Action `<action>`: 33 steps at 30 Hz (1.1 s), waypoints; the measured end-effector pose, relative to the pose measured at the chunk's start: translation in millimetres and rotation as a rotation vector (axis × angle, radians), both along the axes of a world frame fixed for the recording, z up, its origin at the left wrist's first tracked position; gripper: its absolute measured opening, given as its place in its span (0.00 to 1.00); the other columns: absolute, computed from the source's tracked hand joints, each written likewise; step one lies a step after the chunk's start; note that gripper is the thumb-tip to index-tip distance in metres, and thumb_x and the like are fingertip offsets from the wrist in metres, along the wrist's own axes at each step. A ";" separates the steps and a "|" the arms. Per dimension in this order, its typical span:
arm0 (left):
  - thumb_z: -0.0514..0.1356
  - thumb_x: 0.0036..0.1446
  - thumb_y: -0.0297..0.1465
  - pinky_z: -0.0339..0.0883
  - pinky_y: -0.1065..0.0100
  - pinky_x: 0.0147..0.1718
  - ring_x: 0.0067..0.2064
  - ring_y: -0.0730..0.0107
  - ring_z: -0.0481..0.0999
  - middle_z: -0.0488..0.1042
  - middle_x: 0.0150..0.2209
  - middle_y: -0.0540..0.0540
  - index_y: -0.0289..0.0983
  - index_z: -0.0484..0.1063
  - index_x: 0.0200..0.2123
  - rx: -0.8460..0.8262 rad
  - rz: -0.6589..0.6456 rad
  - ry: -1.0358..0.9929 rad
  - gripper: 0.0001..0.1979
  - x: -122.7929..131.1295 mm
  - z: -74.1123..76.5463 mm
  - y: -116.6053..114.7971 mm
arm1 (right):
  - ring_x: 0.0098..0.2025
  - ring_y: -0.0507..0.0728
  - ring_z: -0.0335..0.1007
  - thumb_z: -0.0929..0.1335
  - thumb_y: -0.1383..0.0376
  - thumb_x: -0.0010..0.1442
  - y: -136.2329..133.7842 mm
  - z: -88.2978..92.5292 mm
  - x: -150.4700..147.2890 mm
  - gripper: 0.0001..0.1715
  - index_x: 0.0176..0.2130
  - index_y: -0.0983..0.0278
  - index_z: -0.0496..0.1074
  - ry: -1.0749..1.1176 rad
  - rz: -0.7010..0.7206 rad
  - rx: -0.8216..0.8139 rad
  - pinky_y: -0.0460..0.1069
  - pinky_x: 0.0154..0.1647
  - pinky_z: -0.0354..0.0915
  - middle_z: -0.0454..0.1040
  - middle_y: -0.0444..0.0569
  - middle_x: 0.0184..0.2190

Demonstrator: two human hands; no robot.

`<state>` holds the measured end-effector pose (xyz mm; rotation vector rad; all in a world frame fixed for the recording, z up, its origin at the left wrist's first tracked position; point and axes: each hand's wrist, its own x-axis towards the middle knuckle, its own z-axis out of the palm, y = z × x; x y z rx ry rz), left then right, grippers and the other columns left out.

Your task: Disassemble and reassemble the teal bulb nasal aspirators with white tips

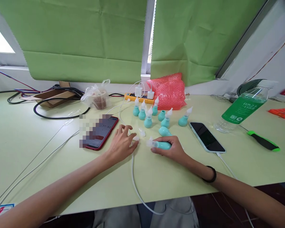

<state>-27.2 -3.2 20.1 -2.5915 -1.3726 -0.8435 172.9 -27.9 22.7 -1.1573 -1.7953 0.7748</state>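
My right hand (174, 148) is wrapped round a teal bulb nasal aspirator (163, 145), which lies sideways with its clear nozzle pointing left. Low over the table, my left hand (123, 143) has its thumb and forefinger closed about a small translucent nozzle tip (136, 138). Another clear tip (142, 132) lies just beyond those fingers. Behind my right hand rests a loose teal bulb (164, 131) on its side. Several upright aspirators (148, 119) with clear nozzles stand farther back, among them one open teal bulb (161, 116) without a nozzle.
A red-cased phone (102, 133) lies left, a charging phone (207, 136) right. A white cable (133, 171) runs beneath my left hand. Behind are a power strip (130, 97) and pink bubble wrap (168, 93). A water bottle (244, 107) and screwdriver (263, 141) are at right.
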 end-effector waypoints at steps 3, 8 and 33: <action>0.56 0.50 0.30 0.61 0.52 0.40 0.43 0.55 0.61 0.69 0.40 0.40 0.35 0.72 0.34 -0.064 -0.019 -0.003 0.08 2.1 -2.5 -0.2 | 0.28 0.54 0.71 0.71 0.61 0.41 1.3 -3.3 -0.6 0.11 0.28 0.63 0.73 -0.073 -0.056 0.284 0.47 0.30 0.68 0.75 0.47 0.27; 0.59 0.46 0.29 0.65 0.61 0.41 0.39 0.65 0.69 0.72 0.35 0.43 0.33 0.70 0.34 -0.360 -0.249 -0.538 0.09 3.3 7.6 -4.0 | 0.25 0.53 0.70 0.69 0.63 0.46 6.3 -8.2 4.3 0.10 0.31 0.63 0.72 -0.222 -0.073 0.621 0.47 0.28 0.66 0.75 0.47 0.25; 0.64 0.40 0.32 0.66 0.71 0.26 0.24 0.75 0.69 0.72 0.24 0.46 0.31 0.73 0.31 -1.038 -0.324 -0.884 0.13 4.4 9.1 -1.0 | 0.25 0.51 0.69 0.67 0.62 0.49 8.2 -15.9 4.7 0.11 0.34 0.64 0.70 -0.338 -0.033 0.688 0.45 0.25 0.64 0.74 0.46 0.25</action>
